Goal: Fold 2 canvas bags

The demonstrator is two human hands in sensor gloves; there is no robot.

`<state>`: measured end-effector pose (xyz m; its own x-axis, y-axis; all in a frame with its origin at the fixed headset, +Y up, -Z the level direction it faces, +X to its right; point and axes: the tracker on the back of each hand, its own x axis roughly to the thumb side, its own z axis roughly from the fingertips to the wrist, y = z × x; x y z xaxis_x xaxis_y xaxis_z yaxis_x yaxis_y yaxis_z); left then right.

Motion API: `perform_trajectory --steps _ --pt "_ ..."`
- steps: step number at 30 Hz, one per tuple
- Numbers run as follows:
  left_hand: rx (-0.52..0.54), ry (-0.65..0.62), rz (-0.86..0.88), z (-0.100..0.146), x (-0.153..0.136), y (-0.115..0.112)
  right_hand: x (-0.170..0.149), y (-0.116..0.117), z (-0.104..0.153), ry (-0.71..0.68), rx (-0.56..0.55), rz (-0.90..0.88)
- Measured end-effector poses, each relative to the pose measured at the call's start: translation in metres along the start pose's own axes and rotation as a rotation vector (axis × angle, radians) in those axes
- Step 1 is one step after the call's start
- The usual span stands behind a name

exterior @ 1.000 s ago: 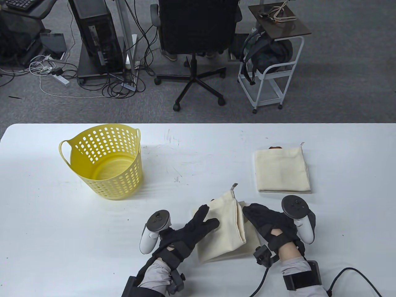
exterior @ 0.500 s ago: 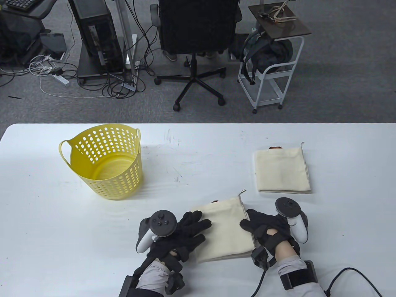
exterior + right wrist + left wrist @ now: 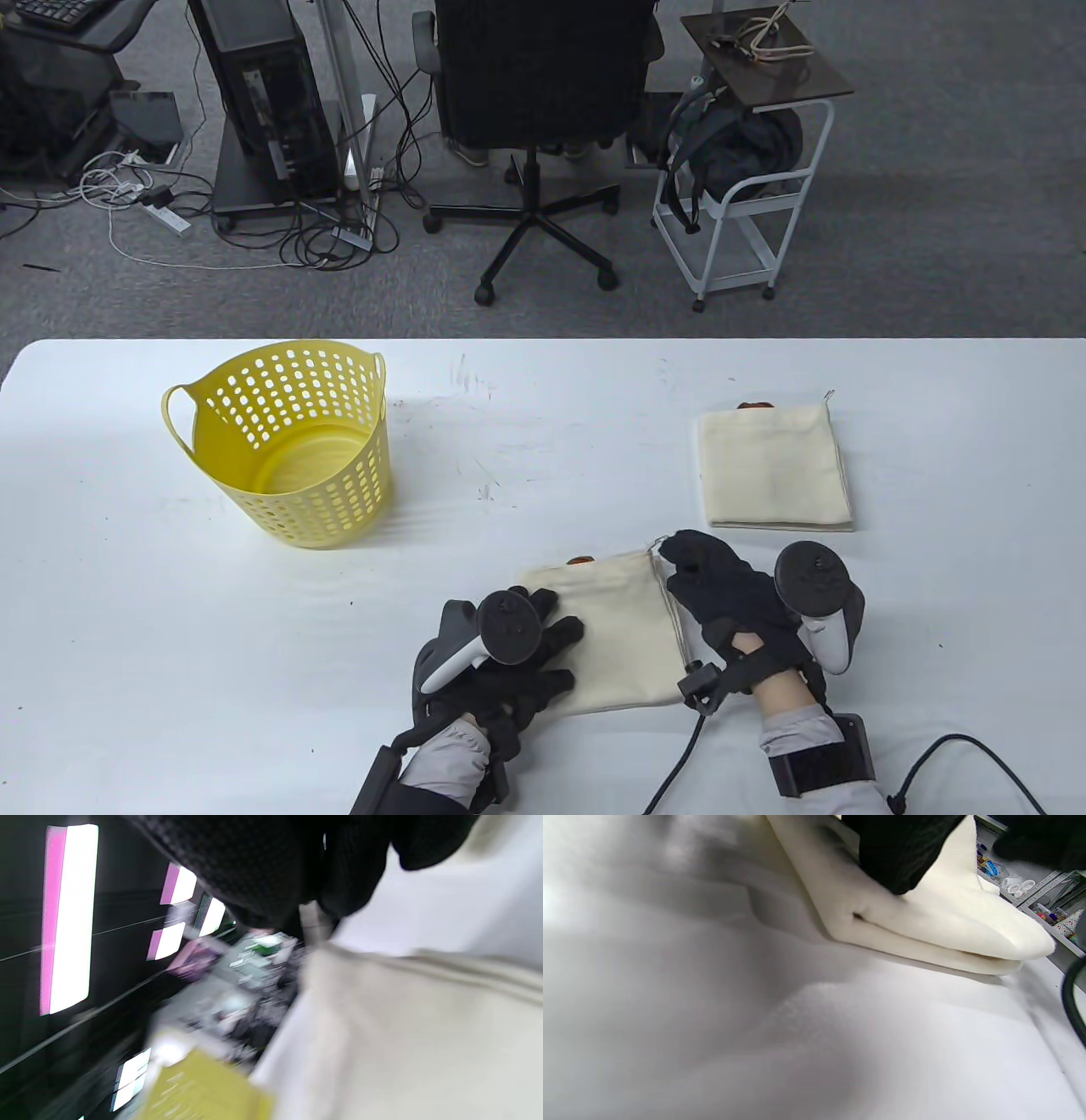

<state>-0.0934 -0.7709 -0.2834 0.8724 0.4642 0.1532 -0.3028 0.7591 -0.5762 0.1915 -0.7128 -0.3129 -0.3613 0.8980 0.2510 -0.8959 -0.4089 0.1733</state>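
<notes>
A cream canvas bag (image 3: 615, 628) lies folded flat near the table's front edge, between my hands. My left hand (image 3: 543, 649) rests on its left edge, fingers spread over the cloth; the left wrist view shows a fingertip (image 3: 899, 861) pressing on the folded layers (image 3: 946, 929). My right hand (image 3: 704, 577) lies along the bag's right edge, its fingertips at the far right corner by the zipper pull. The right wrist view is blurred and shows the bag's cloth (image 3: 415, 1035). A second cream bag (image 3: 774, 467) lies folded to the right, further back.
A yellow perforated basket (image 3: 288, 441) stands on the left of the white table (image 3: 509, 424). A black cable (image 3: 679, 755) runs from my right wrist off the front edge. A chair and cart stand on the floor beyond the table.
The raised flap of the near bag has been laid down flat. My left hand slid onto the bag's left edge and my right hand moved up to its far right corner.
</notes>
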Motion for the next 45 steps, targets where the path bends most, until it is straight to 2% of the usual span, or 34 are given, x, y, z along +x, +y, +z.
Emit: perform_trajectory --steps 1,2,4,8,9,10,12,14,17,21,23,24,25,26,28,29,30,32,34,37,40,43,45 --pt "-0.001 -0.001 0.003 0.0 0.0 0.0 0.004 0.003 -0.001 -0.021 0.068 0.021" --pt "-0.003 0.0 0.004 0.0 0.0 0.0 0.007 0.01 0.0 0.01 0.176 0.116" --pt "-0.002 -0.001 0.0 0.0 0.001 -0.001 0.002 0.024 0.0 0.051 0.271 0.285" --pt "-0.01 -0.007 0.012 0.0 0.0 -0.001 -0.028 0.045 -0.006 0.308 0.416 0.72" --pt "-0.016 -0.008 0.024 0.0 0.0 -0.001 -0.038 0.048 -0.007 0.367 0.467 0.731" --pt "-0.014 -0.008 0.023 0.0 0.0 -0.001 -0.04 0.045 -0.009 0.37 0.501 0.599" --pt "-0.009 -0.012 0.004 0.001 0.001 0.0 -0.041 0.043 -0.008 0.401 0.41 0.588" --pt "-0.01 -0.009 0.007 0.001 0.001 0.0 -0.043 0.043 -0.006 0.412 0.448 0.582" --pt "0.0 -0.013 -0.026 0.001 0.003 0.001 -0.038 0.049 -0.005 0.404 0.437 0.638" --pt "0.006 -0.013 -0.018 0.0 0.005 0.004 -0.022 0.059 -0.006 0.389 0.408 0.791" --pt "0.003 -0.018 -0.005 0.0 0.005 0.005 -0.005 0.063 -0.005 0.332 0.345 0.898" --pt "0.002 -0.022 0.005 0.0 0.004 0.005 0.005 0.067 -0.002 0.246 0.275 0.917" --pt "-0.002 -0.022 0.015 0.0 0.003 0.005 0.01 0.071 -0.001 0.187 0.249 0.914" --pt "-0.008 -0.022 0.028 -0.001 0.002 0.005 0.013 0.078 0.0 0.11 0.268 0.888" --pt "-0.014 -0.022 0.044 -0.001 0.001 0.004 0.007 0.093 0.001 0.046 0.42 0.798" --pt "-0.016 -0.023 0.043 -0.001 0.001 0.004 -0.003 0.103 0.001 0.099 0.539 0.751" --pt "-0.017 -0.022 0.041 0.0 0.001 0.003 -0.011 0.109 0.001 0.168 0.609 0.743" --pt "-0.023 -0.014 0.039 0.0 -0.001 0.003 -0.026 0.112 -0.001 0.293 0.674 0.783" --pt "-0.048 -0.017 0.108 -0.002 -0.008 0.002 -0.028 0.108 -0.003 0.31 0.644 0.741" --pt "-0.088 -0.033 0.251 -0.003 -0.019 0.004 -0.025 0.103 -0.002 0.316 0.577 0.802" --pt "-0.06 -0.022 0.233 -0.002 -0.02 0.008 -0.028 0.088 -0.004 0.377 0.537 0.782" --pt "-0.025 -0.005 0.194 0.0 -0.019 0.01 -0.037 0.067 -0.007 0.462 0.505 0.676" --pt "-0.012 0.006 0.169 0.0 -0.017 0.01 -0.041 0.06 -0.006 0.463 0.493 0.613"
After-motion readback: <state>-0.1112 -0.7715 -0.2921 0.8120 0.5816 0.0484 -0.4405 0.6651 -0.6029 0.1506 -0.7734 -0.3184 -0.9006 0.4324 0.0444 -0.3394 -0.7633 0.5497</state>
